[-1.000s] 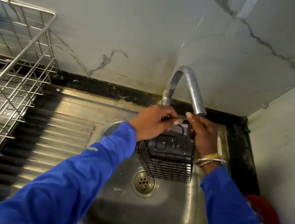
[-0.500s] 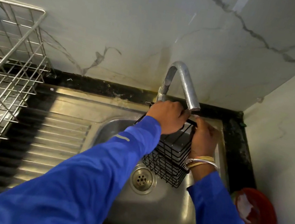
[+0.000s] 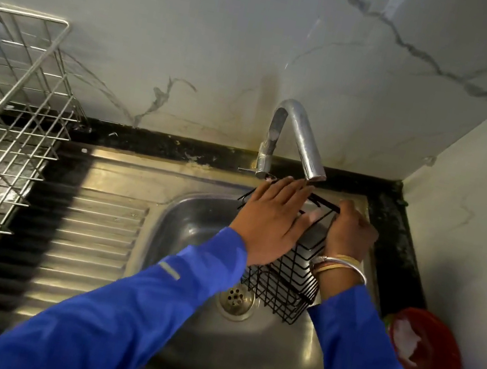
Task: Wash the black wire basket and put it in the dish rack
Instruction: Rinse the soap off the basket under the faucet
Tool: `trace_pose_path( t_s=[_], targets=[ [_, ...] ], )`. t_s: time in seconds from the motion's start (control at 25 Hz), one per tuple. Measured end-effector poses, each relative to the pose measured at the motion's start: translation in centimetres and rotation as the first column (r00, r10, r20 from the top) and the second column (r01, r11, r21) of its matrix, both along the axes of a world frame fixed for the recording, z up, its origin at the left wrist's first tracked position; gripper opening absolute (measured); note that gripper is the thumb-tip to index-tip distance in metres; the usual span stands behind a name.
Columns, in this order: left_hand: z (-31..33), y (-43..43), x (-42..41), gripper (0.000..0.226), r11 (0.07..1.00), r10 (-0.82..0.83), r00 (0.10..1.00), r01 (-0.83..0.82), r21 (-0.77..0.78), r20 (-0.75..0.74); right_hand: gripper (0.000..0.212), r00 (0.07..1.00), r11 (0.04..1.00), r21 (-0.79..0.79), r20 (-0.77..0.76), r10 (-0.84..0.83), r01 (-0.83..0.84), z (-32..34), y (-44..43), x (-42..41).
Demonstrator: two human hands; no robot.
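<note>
Above the round drain (image 3: 237,297) of the stainless steel sink (image 3: 189,357), the black wire basket (image 3: 287,276) hangs tilted, clear of the basin floor and just under the spout of the curved chrome tap (image 3: 298,135). I judge the washing to be under way but unfinished, though no stream of water can be made out. The silver wire dish rack (image 3: 2,125), well apart at the left by the black counter (image 3: 177,146), has not yet received it. The left hand (image 3: 271,221) lies across the basket's top rim and near side, its fingers (image 3: 296,193) straight and spread, pressing rather than gripping. The right hand (image 3: 350,232), bangles at its wrist, curls its fingers (image 3: 345,207) round the rim's right edge and seems to bear the weight.
</note>
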State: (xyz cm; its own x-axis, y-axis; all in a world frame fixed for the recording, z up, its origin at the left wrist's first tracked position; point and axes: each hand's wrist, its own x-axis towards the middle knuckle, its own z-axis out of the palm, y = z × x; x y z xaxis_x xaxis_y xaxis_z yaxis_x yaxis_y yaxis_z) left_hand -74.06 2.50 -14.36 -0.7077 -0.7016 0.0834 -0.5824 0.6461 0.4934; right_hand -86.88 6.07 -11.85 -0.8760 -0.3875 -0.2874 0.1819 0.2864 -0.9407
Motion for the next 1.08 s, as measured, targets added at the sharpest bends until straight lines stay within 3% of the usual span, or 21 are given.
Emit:
trace_pose_path(
  t_s=[0.08, 0.16, 0.24, 0.36, 0.48, 0.56, 0.6, 0.68, 0.72, 0.76, 0.84, 0.88, 0.96, 1.0, 1.08],
  targets=[
    [-1.6, 0.5, 2.4, 0.061, 0.993, -0.099, 0.994, 0.096, -0.073, -0.041, 0.027, 0.998, 0.996, 0.091, 0.057, 0.004, -0.009, 0.1, -0.1, -0.7],
    [-2.6, -0.7, 3.2, 0.056, 0.99, -0.086, 0.993, 0.075, -0.12, -0.086, 0.027, 0.987, 0.994, 0.095, 0.156, 0.047, -0.062, -0.1, -0.3, -0.4],
    [-2.7, -2.0, 2.7, 0.056, 0.984, -0.014, 0.99, -0.011, -0.177, -0.143, 0.036, 0.959, 0.996, 0.011, 0.271, 0.079, -0.085, -0.4, -0.6, 0.1],
    [-2.4, -2.8, 1.0, 0.062, 0.974, 0.034, 0.956, -0.097, -0.204, -0.291, 0.022, 0.914, 0.992, -0.113, 0.394, 0.101, -0.061, 0.4, -0.9, 0.3],
    [-0.9, -1.8, -1.3, 0.069, 0.963, 0.258, 0.861, -0.265, 0.046, -0.438, 0.022, 0.917, 0.986, -0.168, 0.392, 0.076, -0.01, 0.5, -0.5, 0.3],
    [0.6, 0.7, -3.1, 0.07, 0.894, 0.428, 0.802, -0.308, 0.326, -0.417, 0.02, 0.97, 0.988, -0.106, 0.203, 0.133, -0.113, -0.5, 0.0, 0.1],
    [1.0, 2.2, -3.7, 0.071, 0.862, 0.465, 0.781, -0.292, 0.415, -0.417, 0.02, 0.962, 0.984, -0.118, 0.227, 0.154, -0.13, -0.3, 0.1, 0.2],
    [0.9, 4.8, -4.3, 0.075, 0.854, 0.489, 0.736, -0.296, 0.428, -0.467, 0.008, 0.944, 0.976, -0.195, 0.293, 0.151, -0.096, -0.3, 1.1, -0.2],
    [0.4, 4.9, -4.1, 0.076, 0.86, 0.489, 0.718, -0.304, 0.41, -0.494, 0.012, 0.943, 0.969, -0.232, 0.295, 0.156, -0.088, -0.4, 1.9, 0.2],
    [0.5, 4.3, -3.8, 0.077, 0.843, 0.504, 0.71, -0.281, 0.458, -0.492, 0.02, 0.957, 0.967, -0.194, 0.202, 0.206, -0.167, -0.5, 2.7, 1.1],
    [-0.2, 1.6, -3.7, 0.085, 0.674, 0.598, 0.691, -0.161, 0.721, -0.406, 0.031, 0.915, 0.959, -0.27, 0.36, 0.179, -0.082, -0.6, 3.4, 2.1],
    [-0.6, -0.2, -3.4, 0.09, 0.517, 0.657, 0.676, -0.081, 0.852, -0.334, 0.036, 0.914, 0.96, -0.261, 0.358, 0.191, -0.099, -0.7, 3.7, 2.7],
    [-1.4, -3.0, -2.8, 0.112, 0.261, 0.722, 0.66, 0.019, 0.965, -0.208, 0.035, 0.924, 0.953, -0.268, 0.309, 0.224, -0.141, -0.8, 4.0, 3.0],
    [-1.9, -3.8, -2.7, 0.121, 0.215, 0.728, 0.665, 0.008, 0.977, -0.166, 0.033, 0.924, 0.949, -0.277, 0.304, 0.233, -0.148, -0.4, 4.0, 3.2],
    [-1.4, -3.5, -3.3, 0.105, 0.235, 0.763, 0.634, -0.087, 0.968, -0.128, 0.031, 0.925, 0.955, -0.276, 0.322, 0.202, -0.112, 0.0, 4.1, 3.0]
  ],
)
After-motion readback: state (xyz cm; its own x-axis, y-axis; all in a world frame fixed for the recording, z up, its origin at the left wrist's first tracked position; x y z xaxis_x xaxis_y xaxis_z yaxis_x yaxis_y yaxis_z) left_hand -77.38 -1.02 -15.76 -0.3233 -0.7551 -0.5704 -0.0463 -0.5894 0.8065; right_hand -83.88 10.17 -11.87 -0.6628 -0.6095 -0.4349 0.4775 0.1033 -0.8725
